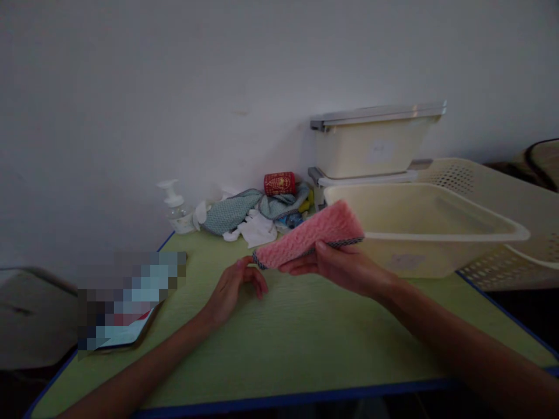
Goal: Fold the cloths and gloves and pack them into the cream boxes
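Observation:
A folded pink fleecy cloth (312,233) with a dark checked edge is held up over the green table. My right hand (345,265) grips it from below, thumb on the near side and fingers underneath. At its lower left corner, my left hand (229,288) pinches the checked edge between thumb and forefinger, while the other fingers curl loosely beneath. Just behind the cloth's right end stands an open cream plastic bin (410,256).
Two lidded boxes (371,145) are stacked against the wall, beside a perforated basket (493,180). Grey-green cloths (231,212), a white cloth (257,228), a red can (279,183) and a pump bottle (177,209) stand or lie at the back. A blurred-out tablet-like device (135,314) is at left.

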A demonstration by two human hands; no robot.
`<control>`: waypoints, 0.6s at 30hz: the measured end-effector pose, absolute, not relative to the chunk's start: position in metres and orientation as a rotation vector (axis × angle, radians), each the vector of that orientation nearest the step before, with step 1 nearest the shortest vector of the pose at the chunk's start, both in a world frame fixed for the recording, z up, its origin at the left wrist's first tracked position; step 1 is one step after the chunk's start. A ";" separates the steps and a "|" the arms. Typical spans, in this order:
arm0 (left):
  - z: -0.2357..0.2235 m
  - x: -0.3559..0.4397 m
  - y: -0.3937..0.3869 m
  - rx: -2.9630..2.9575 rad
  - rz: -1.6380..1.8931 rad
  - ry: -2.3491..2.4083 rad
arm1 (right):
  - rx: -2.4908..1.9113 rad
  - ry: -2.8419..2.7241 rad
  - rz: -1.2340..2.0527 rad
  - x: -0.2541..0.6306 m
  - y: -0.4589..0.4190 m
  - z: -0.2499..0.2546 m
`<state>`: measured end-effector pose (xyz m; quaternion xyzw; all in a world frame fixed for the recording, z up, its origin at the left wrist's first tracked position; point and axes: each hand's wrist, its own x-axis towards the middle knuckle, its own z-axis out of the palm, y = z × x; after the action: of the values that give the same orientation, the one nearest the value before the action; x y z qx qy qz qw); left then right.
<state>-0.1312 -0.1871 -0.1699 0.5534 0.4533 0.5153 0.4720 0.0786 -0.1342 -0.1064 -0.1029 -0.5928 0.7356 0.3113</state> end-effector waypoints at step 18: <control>-0.167 -0.074 -0.157 1.326 1.397 1.122 | -1.026 -2.243 1.201 0.199 -0.083 -0.040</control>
<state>-0.0738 -0.1571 -0.1671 0.5339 0.4517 0.5627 0.4408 0.1992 -0.0830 -0.0399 -0.3666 -0.8015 0.4291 0.1979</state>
